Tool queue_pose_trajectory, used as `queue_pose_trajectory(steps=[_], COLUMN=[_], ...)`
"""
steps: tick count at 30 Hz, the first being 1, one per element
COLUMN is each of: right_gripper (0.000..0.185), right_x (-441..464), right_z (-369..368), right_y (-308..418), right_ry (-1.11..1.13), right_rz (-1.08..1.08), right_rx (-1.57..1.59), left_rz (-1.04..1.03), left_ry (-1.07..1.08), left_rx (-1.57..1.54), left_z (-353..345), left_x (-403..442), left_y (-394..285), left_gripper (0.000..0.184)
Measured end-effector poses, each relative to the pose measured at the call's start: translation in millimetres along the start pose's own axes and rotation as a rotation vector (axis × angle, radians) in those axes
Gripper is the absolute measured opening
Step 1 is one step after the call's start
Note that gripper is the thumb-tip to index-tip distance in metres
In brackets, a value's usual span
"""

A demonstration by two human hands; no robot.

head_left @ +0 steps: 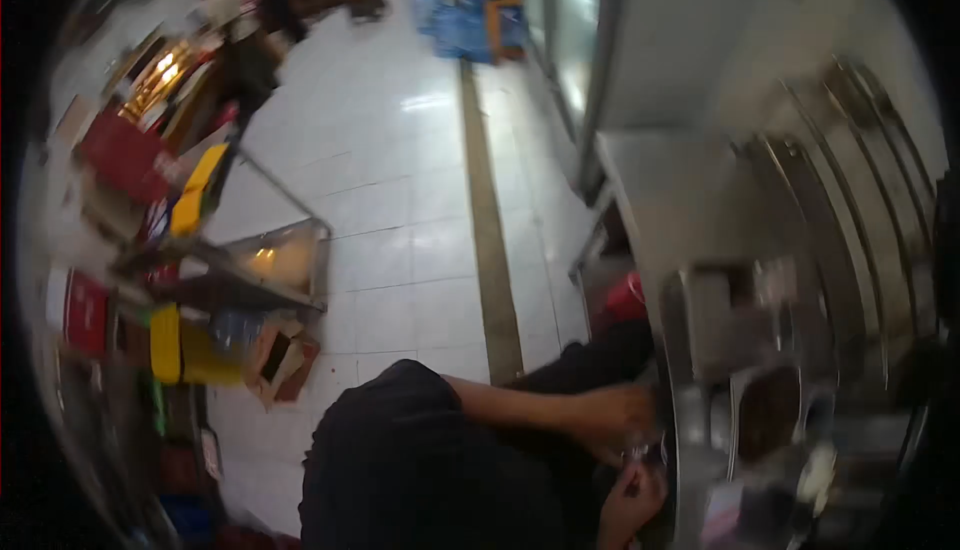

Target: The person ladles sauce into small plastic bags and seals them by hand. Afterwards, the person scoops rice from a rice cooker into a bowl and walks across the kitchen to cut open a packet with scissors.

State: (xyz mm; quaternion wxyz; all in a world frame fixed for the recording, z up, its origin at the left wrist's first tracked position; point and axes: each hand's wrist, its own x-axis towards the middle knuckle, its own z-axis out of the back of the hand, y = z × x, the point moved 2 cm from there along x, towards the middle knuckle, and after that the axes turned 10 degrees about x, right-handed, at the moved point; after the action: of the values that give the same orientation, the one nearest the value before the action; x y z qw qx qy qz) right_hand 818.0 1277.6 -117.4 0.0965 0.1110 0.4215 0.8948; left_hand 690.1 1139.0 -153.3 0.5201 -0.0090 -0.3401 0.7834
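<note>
My left hand [615,415] reaches in from a dark sleeve [400,430] to the edge of the steel counter [640,210]. Its fingers look curled, though motion smears them. Just below it is my right hand [635,498], closed, with its fingers bent inward. A small shiny thing [638,448] shows between the two hands, too blurred to name. Close by on the counter are metal containers [715,325], one with brown contents [768,415]. A pale pink and white item [722,510] lies nearer the bottom.
Steel rails [840,200] run along the right. On the left stands a trolley [325,260] beside yellow bins [195,345] and an open cardboard box [282,360]. Blue plastic bags [455,25] sit at the far end of the tiled floor [390,190]. Another person [255,40] is far left.
</note>
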Motion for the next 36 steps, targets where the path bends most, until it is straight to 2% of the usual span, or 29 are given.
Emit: queue_pose_trajectory(steps=[1, 2, 3, 4, 6, 10, 12, 16, 19, 22, 24, 27, 31, 34, 36], right_gripper=[0.011, 0.014, 0.016, 0.018, 0.029, 0.049, 0.046, 0.034, 0.032, 0.029, 0.026, 0.021, 0.016, 0.014, 0.014], right_x=[3.6, 0.7, 2.9, 3.8, 5.7, 39.8, 65.6, 132.6, 157.1, 163.4, 159.6, 150.4, 144.6, 139.7, 137.3], right_z=[-0.3, 13.7, 12.9, 10.6, 20.4, 78.1, 121.2, 169.8, 175.9, 179.5, 178.9, 178.9, 163.8, 146.1, 152.4], right_y=[9.1, 8.0, 9.8, 8.9, 16.8, 42.3, 55.3, 20.0, -15.5, -18.5, -17.3, -6.1, -6.0, -12.1, -7.6], right_ry=[-0.073, 0.082, 0.029, 0.008, 0.091, -0.226, -0.368, -0.403, -0.185, -0.073, -0.098, -0.156, -0.188, -0.145, -0.129], right_rz=[-0.073, 0.115, 0.161, 0.232, 0.178, 0.279, 0.313, 0.309, 0.081, -0.123, -0.061, 0.08, 0.31, 0.242, 0.099], right_rx=[0.061, -0.257, -0.12, -0.226, -0.223, -0.2, -0.505, -0.738, -0.944, -0.857, -0.805, -0.859, -0.931, -0.752, -0.578], left_rz=[0.053, -0.003, 0.01, 0.055, 0.059, 0.167, 0.186, 0.172, 0.177, 0.24, 0.317, 0.295, 0.214, 0.214, 0.216], left_ry=[-0.107, -0.149, -0.104, -0.059, -0.127, -0.176, -0.219, -0.28, -0.326, -0.334, -0.319, -0.303, -0.312, -0.307, -0.315], left_rx=[0.069, 0.013, 0.024, 0.043, 0.069, -0.003, -0.018, -0.055, -0.105, -0.24, -0.39, -0.384, -0.333, -0.378, -0.413], left_z=[15.4, 4.3, 4.2, 12.5, 17.3, 34.9, 42.5, 36.4, 45.0, 44.3, 37.8, 32.2, 38.6, 46.0, 48.6], left_x=[-5.0, 5.5, 4.7, 5.9, 10.9, 23.4, 21.4, 28.1, 29.3, 22.5, 14.7, 11.8, 26.5, 36.7, 40.5], left_y=[5.8, -1.0, 0.9, -3.6, -10.2, -16.2, -19.0, -16.0, -18.9, -12.6, -2.9, 9.2, 8.1, 4.7, 5.0], left_gripper=[0.074, 0.073, 0.07, 0.068, 0.067, 0.067, 0.067, 0.067, 0.074, 0.077, 0.073, 0.068, 0.07, 0.07, 0.069])
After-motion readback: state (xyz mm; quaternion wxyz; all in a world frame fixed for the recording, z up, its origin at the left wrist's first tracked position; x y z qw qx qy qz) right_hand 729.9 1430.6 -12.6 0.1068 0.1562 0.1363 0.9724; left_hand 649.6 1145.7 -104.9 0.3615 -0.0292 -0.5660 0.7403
